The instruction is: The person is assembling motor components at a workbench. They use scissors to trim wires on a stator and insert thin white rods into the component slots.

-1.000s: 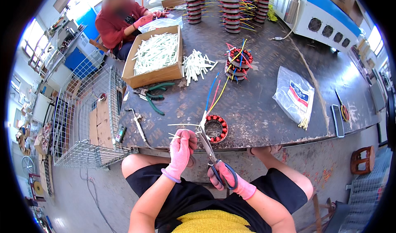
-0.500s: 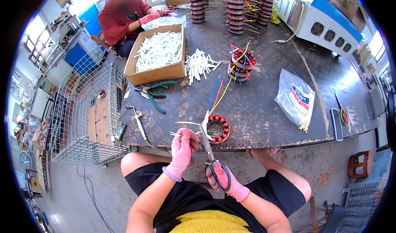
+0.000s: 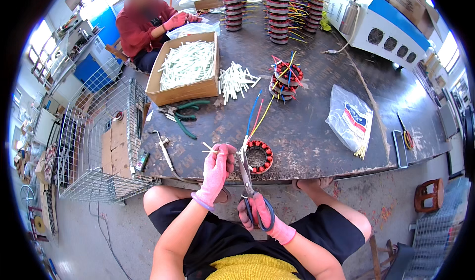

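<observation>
My left hand (image 3: 215,171), in a pink glove, is closed in a pinch on thin pale strips (image 3: 210,150) whose ends stick out past the fingertips. My right hand (image 3: 277,226), gloved too, grips dark-handled scissors (image 3: 246,176) by the loops. Their blades point away from me and lie beside a stator ring (image 3: 269,162) with red windings, near the table's front edge. From the ring's left side, blue, red and yellow wires (image 3: 256,124) run up and away, with white sleeving (image 3: 244,144) at their base. Whether the blades touch it I cannot tell.
An open carton (image 3: 210,88) of white tubes stands far left, loose tubes (image 3: 232,82) beside it. Green-handled pliers (image 3: 185,126) and a torch-like tool (image 3: 166,149) lie left. Stacked stators (image 3: 286,82), a plastic bag (image 3: 350,119) and a phone (image 3: 400,149) are beyond. A co-worker (image 3: 141,32) sits far left.
The long pale strand near my left fingers no longer stretches across toward the scissors; short ends show instead. Both hands and scissors have shifted slightly. The co-worker's hands have moved a little.
</observation>
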Motion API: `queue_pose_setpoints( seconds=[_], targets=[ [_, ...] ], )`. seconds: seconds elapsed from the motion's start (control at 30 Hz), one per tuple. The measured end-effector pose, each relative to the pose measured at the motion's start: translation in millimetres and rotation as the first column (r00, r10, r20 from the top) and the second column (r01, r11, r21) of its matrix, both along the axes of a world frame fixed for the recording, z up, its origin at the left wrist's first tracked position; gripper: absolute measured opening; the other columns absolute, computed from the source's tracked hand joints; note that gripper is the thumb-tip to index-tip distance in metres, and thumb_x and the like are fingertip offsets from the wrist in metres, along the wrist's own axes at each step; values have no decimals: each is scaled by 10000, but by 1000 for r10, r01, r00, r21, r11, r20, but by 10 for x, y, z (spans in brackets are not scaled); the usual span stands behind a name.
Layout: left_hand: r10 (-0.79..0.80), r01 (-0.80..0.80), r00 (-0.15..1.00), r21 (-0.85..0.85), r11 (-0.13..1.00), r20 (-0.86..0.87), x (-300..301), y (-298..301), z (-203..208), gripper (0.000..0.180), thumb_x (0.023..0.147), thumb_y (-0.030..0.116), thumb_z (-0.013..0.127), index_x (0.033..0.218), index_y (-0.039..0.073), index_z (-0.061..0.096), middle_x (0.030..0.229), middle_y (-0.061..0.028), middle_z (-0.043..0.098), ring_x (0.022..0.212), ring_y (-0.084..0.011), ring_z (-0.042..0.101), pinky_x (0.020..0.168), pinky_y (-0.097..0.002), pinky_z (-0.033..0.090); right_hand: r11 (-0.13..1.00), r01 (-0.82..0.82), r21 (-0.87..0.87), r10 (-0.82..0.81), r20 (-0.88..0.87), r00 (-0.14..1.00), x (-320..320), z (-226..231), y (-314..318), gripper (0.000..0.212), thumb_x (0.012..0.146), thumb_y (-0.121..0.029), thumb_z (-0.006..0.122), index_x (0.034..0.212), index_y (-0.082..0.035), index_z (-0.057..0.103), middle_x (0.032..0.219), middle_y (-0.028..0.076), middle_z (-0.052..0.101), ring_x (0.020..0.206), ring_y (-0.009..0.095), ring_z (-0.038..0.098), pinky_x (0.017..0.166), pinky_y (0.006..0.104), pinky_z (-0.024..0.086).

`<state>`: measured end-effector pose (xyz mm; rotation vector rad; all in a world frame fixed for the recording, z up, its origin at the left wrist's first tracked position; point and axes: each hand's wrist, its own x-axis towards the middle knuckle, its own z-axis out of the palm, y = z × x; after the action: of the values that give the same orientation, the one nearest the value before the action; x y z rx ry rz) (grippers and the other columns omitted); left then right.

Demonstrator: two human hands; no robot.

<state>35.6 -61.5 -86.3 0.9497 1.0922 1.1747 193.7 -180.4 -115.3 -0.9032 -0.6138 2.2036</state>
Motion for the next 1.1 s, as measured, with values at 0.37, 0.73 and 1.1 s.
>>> queue_pose_setpoints(
  seconds=[0.37, 0.73, 1.1],
  targets=[
    [33, -34, 998, 17, 999, 45, -35, -23, -103, 374, 1048, 450, 483, 927, 108, 574, 735, 27, 562, 542, -41, 479, 448, -191, 344, 999, 53, -1, -52, 46, 998, -197, 72, 128, 792, 838, -841, 460, 1049, -85, 565, 747, -3, 589, 589, 124, 561, 545, 264, 459],
    [29, -31, 998, 33, 999, 61, -26, -25, -95, 365, 1040, 457, 498, 927, 117, 565, 737, 35, 554, 547, -34, 461, 455, -190, 333, 996, 74, -39, -74, 11, 997, -297, 102, 219, 783, 830, -851, 451, 1022, -104, 589, 737, -19, 621, 590, 112, 591, 531, 249, 462],
    [15, -20, 997, 65, 998, 74, -32, -30, -121, 350, 1027, 465, 527, 913, 135, 557, 735, 42, 550, 558, -21, 453, 468, -185, 337, 985, 149, -92, -144, 59, 988, -456, 228, 249, 869, 821, -894, 365, 982, -73, 600, 709, 5, 603, 524, 135, 536, 504, 257, 430]
  ],
)
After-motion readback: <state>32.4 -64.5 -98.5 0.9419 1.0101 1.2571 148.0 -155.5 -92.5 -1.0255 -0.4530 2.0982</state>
